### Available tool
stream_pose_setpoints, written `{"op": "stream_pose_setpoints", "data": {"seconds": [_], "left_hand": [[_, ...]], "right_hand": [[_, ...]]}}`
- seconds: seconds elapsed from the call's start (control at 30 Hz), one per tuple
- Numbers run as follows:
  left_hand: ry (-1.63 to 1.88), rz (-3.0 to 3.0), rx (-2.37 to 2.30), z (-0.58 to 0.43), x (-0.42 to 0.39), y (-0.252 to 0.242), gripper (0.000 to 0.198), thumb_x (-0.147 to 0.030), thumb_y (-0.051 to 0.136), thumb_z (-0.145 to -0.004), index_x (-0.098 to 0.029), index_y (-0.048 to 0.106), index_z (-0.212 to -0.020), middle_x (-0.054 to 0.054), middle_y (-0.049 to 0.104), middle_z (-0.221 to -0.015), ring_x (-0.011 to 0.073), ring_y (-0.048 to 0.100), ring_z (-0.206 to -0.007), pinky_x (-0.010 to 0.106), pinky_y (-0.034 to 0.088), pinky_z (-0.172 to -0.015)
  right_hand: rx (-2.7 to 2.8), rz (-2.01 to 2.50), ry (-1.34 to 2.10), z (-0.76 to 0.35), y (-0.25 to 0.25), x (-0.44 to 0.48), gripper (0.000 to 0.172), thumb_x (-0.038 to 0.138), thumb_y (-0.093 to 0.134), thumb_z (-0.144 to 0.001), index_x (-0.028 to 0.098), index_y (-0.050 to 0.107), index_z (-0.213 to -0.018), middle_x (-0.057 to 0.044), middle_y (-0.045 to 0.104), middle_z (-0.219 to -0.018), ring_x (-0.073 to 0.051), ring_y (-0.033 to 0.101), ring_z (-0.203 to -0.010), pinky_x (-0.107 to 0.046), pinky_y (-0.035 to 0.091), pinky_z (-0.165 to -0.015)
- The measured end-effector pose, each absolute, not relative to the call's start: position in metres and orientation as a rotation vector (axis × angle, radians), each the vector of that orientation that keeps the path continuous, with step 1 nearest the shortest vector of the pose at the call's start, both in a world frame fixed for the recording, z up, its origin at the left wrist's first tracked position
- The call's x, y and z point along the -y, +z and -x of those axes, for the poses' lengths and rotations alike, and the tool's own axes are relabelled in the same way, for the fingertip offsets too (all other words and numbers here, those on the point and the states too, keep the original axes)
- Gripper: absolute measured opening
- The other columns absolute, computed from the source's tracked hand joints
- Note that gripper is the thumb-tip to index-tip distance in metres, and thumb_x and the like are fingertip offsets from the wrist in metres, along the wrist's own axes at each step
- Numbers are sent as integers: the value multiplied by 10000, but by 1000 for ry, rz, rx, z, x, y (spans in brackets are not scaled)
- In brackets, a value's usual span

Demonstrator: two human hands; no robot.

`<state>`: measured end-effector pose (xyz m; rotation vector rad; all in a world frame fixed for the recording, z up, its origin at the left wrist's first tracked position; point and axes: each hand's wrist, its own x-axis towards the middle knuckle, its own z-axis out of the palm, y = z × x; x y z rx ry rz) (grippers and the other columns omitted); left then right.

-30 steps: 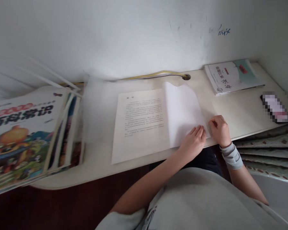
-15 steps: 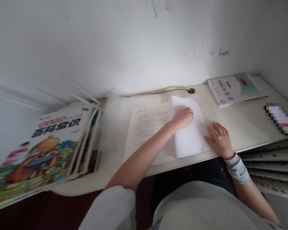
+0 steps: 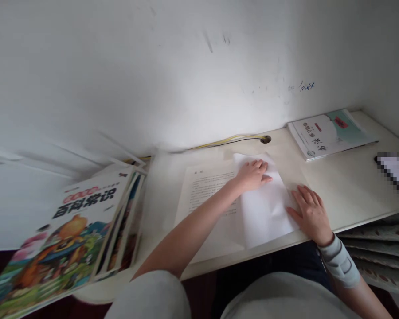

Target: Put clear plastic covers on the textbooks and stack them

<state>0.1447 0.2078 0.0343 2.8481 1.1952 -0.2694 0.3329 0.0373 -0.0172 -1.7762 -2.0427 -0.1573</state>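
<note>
A white sheet of paper (image 3: 266, 217) lies over the right part of a printed page (image 3: 213, 186) on the desk. My left hand (image 3: 253, 175) rests flat on the upper part of the white paper, fingers spread. Beside the paper's lower right edge, my right hand (image 3: 310, 213) lies palm down on the desk with its fingers stretched out, the thumb at or very near the paper. A grey band wraps the right wrist. The left forearm crosses over the printed page and hides part of its text.
Picture books (image 3: 83, 230) stand stacked on the left. A booklet (image 3: 330, 133) lies at the back right, a phone (image 3: 395, 175) at the far right. Cables run along the wall to a desk hole (image 3: 265, 139). The desk edge (image 3: 279, 243) is close to my body.
My left hand has gone from closed fingers to spread flat on the white paper. The right hand stays by the paper's edge. The whole view has shifted, with the desk lower in the picture.
</note>
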Motion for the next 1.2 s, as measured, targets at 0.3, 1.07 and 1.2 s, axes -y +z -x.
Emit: {"op": "stream_pose_setpoints", "data": {"seconds": [0.3, 1.07, 1.2], "left_hand": [[-184, -2928, -1247, -160, -240, 27, 444, -321, 292, -961, -160, 404, -1359, 161, 572, -1127, 246, 582, -980, 341, 427, -805], [-268, -2809, -1350, -150, -182, 38, 686, -566, 273, -920, -123, 280, -1444, 188, 252, -1512, 350, 166, -1409, 660, 162, -1059], [-302, -2711, -1488, -129, -164, 44, 716, -594, 325, -895, -106, 326, -1420, 211, 237, -1511, 429, 157, -1389, 695, 254, -989]], "right_hand": [[2047, 1798, -139, -331, -16, -37, 429, 432, 502, -878, 163, 563, -1207, -146, 553, -1287, -286, 451, -1239, -446, 361, -1021], [2028, 1784, -116, -331, -15, -36, 358, 365, 483, -899, 154, 598, -1165, -141, 581, -1269, -277, 469, -1239, -450, 380, -1018], [2026, 1774, -118, -332, -15, -37, 348, 360, 475, -902, 159, 608, -1153, -141, 586, -1266, -277, 480, -1232, -451, 387, -1012]]}}
